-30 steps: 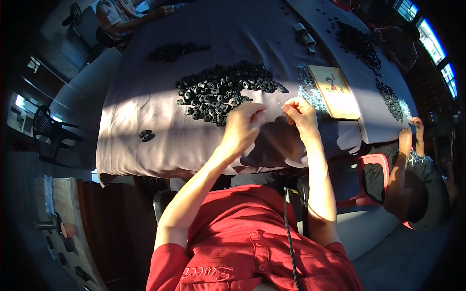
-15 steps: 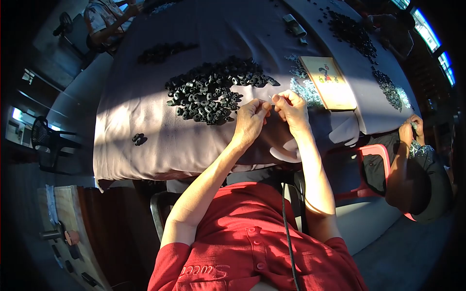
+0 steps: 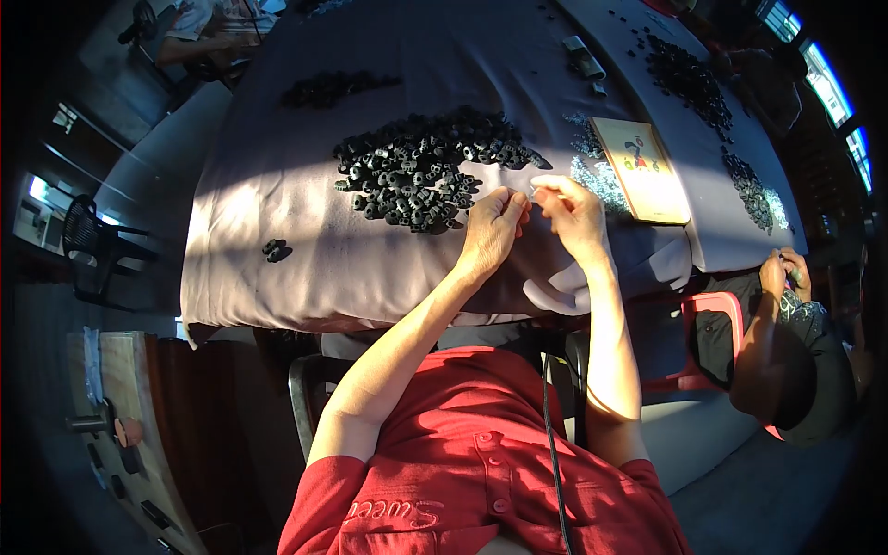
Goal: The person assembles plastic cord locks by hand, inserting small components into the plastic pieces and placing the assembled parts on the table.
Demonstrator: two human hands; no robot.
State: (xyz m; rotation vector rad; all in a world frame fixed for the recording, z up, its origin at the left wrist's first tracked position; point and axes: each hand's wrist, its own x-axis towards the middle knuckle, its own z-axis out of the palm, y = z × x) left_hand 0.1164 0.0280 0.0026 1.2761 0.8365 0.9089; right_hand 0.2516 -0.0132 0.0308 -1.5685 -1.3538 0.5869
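Black parts (image 3: 430, 155) heap at upper centre; below, the left hand (image 3: 490, 229) pinches narrowly near the right hand (image 3: 577, 220), whose blurred grip I cannot tell.

Right in the middle of the table (image 3: 277, 296), there's the big heap of pieces (image 3: 407, 171); a smaller pile (image 3: 338, 88) sits behind it, and a little cluster (image 3: 275, 250) lies off to the left, nearer the front edge. In front of the heap, to its right, comes the left hand (image 3: 493, 229), with the right hand (image 3: 578, 222) just beside it. Over to the right, the book (image 3: 640, 171) lies behind the right hand, small bits (image 3: 599, 180) along its left side. Further right, a long pile (image 3: 689, 88) runs toward the back. One chair (image 3: 81, 220) stands left of the table, well apart; another (image 3: 737, 324) is at the front right, by a neighbour (image 3: 819, 370).
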